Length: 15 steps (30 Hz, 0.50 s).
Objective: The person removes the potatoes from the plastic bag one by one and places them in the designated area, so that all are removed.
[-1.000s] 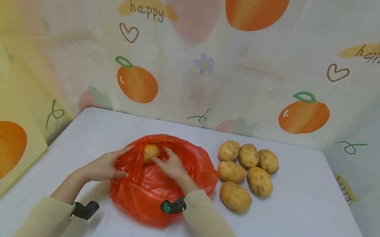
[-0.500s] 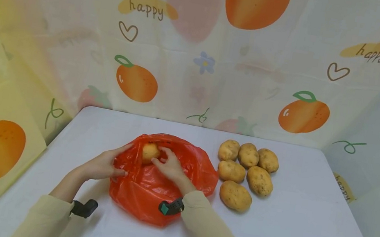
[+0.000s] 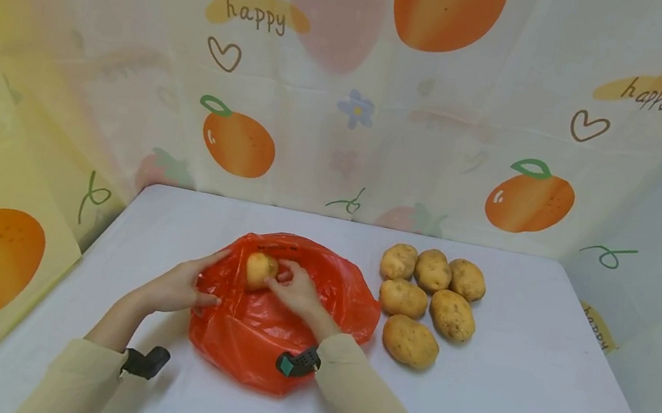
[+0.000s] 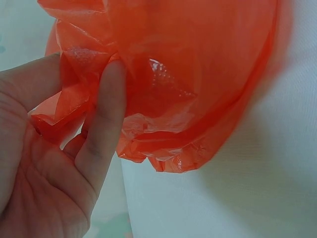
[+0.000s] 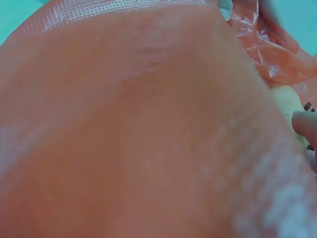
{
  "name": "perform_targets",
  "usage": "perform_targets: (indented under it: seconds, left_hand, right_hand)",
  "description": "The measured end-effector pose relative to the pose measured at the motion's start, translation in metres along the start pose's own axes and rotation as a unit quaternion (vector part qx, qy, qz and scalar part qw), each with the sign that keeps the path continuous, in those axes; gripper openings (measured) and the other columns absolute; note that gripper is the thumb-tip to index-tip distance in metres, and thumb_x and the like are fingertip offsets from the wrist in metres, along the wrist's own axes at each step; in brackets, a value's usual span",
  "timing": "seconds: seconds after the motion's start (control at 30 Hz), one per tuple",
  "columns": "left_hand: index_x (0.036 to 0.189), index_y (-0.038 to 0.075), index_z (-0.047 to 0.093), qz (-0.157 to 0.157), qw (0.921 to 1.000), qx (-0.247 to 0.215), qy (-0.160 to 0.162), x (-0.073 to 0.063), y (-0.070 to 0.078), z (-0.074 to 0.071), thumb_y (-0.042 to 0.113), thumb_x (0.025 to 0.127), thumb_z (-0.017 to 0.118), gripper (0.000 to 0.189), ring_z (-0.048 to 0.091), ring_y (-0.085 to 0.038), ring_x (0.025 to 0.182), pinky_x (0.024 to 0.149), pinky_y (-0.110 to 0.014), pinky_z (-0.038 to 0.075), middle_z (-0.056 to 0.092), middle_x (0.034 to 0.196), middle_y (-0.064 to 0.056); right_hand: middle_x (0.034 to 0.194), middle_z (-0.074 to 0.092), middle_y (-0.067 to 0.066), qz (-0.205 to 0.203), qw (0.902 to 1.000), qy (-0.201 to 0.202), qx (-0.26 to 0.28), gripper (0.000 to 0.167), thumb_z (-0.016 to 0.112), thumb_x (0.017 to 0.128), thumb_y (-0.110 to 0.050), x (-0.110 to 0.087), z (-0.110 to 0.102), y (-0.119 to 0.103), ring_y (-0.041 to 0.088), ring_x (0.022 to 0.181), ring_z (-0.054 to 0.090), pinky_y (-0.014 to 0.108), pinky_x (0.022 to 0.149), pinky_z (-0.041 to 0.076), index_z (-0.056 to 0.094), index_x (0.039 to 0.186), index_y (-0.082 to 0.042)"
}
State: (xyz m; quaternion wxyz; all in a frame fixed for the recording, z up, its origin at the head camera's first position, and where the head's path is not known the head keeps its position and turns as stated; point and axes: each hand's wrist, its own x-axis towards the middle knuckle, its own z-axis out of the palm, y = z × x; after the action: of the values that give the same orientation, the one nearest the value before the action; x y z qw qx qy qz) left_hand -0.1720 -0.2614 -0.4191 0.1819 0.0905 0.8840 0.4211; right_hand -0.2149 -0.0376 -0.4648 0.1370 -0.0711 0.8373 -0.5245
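Observation:
A thin red plastic bag [image 3: 280, 364] lies on the table with its mouth spread wide. My left hand [image 3: 178, 287] holds the bag's left rim; in the left wrist view, crumpled red film passes between the thumb and fingers [image 4: 106, 114]. Inside the bag's mouth, my right hand [image 3: 299, 294] pinches a pale yellow potato [image 3: 260, 272] between thumb and fingers, close to the left side. The right wrist view is mostly filled by blurred red film [image 5: 138, 124], with part of the potato [image 5: 286, 101] and a thumb [image 5: 304, 123] at its right edge.
Several loose potatoes [image 3: 410, 342] lie grouped on the white table [image 3: 524, 381], just right of the bag. A fruit-printed cloth [image 3: 339, 157] hangs behind the table and along its sides. A small black wrist camera [image 3: 298, 362] sits on the right sleeve.
Inside the bag, the potato has turned a little and shifted slightly toward me in the right hand. The left hand has barely moved on the rim.

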Motion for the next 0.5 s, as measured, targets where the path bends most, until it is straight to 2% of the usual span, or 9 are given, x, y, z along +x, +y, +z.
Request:
perform_targets:
  seconds: [0.27, 0.4, 0.5]
  left_hand:
    - [0.148, 0.02, 0.018, -0.002, 1.0, -0.002, -0.001, -0.0003, 0.0013, 0.0001, 0.01, 0.08, 0.069, 0.086, 0.054, -0.025, 0.09, 0.067, -0.032, 0.054, 0.037, 0.138, -0.019]
    - [0.148, 0.021, 0.018, -0.006, 1.0, -0.005, -0.003, 0.0, 0.0005, -0.0005, 0.01, 0.08, 0.069, 0.086, 0.055, -0.024, 0.087, 0.066, -0.032, 0.054, 0.037, 0.137, -0.019]
    - [0.148, 0.021, 0.018, -0.004, 1.0, -0.005, -0.003, 0.0005, -0.0004, -0.0005, 0.01, 0.08, 0.07, 0.087, 0.055, -0.024, 0.086, 0.066, -0.032, 0.054, 0.037, 0.137, -0.019]
  right_hand:
    - [0.097, 0.055, 0.005, 0.005, 1.0, 0.004, -0.001, 0.035, 0.064, 0.086, -0.031, -0.0023, -0.0012, 0.0017, 0.018, 0.082, 0.053, 0.03, 0.074, 0.052, 0.049, 0.11, -0.011]
    - [0.093, 0.055, 0.004, 0.009, 0.9999, -0.008, -0.004, 0.033, 0.062, 0.087, -0.038, -0.0036, -0.0032, 0.0022, 0.017, 0.078, 0.052, 0.026, 0.068, 0.05, 0.051, 0.101, -0.011]
    - [0.092, 0.055, 0.004, 0.007, 0.9998, -0.013, -0.01, 0.031, 0.06, 0.088, -0.039, -0.0043, -0.0041, 0.001, 0.017, 0.078, 0.051, 0.024, 0.067, 0.049, 0.051, 0.1, -0.012]
